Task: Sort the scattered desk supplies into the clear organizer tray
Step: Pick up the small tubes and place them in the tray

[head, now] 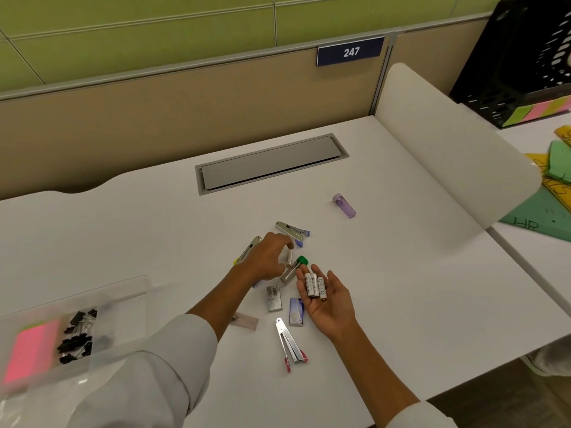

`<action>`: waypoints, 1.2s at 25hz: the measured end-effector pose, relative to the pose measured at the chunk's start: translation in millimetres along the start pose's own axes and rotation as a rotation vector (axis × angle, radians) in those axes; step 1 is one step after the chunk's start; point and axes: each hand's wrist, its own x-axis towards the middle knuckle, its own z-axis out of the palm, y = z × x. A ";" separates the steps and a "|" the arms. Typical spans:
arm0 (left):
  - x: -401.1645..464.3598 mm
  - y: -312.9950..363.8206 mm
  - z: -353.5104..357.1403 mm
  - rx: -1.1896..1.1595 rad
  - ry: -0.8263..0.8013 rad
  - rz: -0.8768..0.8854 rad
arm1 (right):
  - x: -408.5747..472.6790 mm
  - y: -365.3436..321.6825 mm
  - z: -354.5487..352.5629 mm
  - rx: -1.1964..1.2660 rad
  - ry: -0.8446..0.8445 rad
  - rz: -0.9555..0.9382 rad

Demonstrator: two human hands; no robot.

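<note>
Desk: 3 batteries on right hand (palm up).

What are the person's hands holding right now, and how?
The right hand, palm up, carries three white cylindrical batteries lying across its fingers. The left hand reaches for a fourth white battery on the desk; grip unclear.

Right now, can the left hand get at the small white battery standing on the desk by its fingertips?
Probably yes: the left hand hovers with fingers spread beside the white battery, nothing between them.
</note>
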 end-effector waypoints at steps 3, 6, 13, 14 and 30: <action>5.8 3.9 8.7 0.056 0.004 0.045 | 0.5 -2.1 -1.7 -0.001 0.008 0.014; 10.3 4.0 14.1 0.110 -0.011 0.063 | -0.9 -4.2 -5.3 -0.013 -0.002 0.032; -9.1 5.7 8.3 -0.039 0.197 0.067 | -4.4 -0.9 -5.1 -0.031 -0.007 0.034; -14.0 8.3 5.5 -0.059 0.232 0.087 | -5.7 1.0 -3.2 -0.025 -0.004 0.033; -116.5 33.1 21.2 -0.237 0.464 0.135 | -29.4 38.9 27.5 -0.067 -0.019 0.074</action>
